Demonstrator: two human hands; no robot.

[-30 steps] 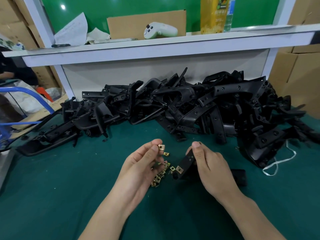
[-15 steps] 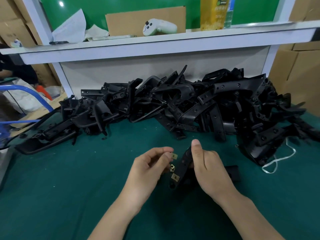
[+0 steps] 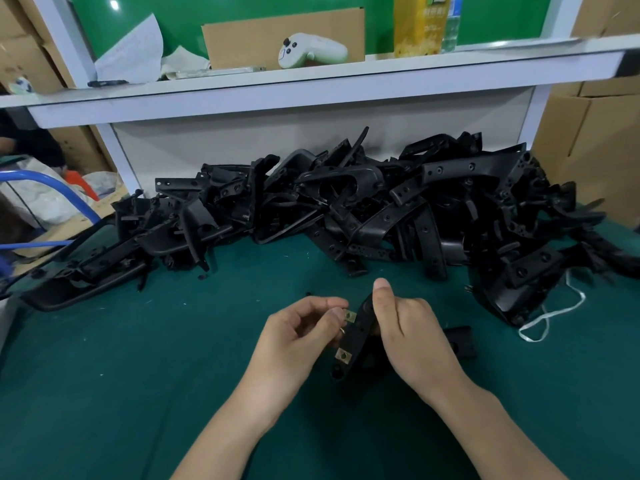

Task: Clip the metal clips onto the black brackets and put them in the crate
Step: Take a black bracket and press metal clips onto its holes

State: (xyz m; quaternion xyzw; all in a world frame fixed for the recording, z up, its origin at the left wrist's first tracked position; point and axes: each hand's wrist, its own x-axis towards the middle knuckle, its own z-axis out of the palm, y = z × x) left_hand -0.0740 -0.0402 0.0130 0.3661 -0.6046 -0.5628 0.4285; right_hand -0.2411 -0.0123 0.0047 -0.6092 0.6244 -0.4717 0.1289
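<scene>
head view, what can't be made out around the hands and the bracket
1. Crate: not in the head view, beyond the frame edges.
2. Clip: head view, half covered by fingertips of the left hand; whether it is seated on the bracket cannot be told.
3. Bracket's middle: head view, behind the right hand.
4. Pile: head view, black on black and tangled; no count possible.

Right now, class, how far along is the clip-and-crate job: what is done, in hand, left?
Done: one metal clip sits on the held bracket. In hand: right hand grips that bracket; left hand pinches a second clip against it. Left: the pile of brackets; no crate shows.
</scene>
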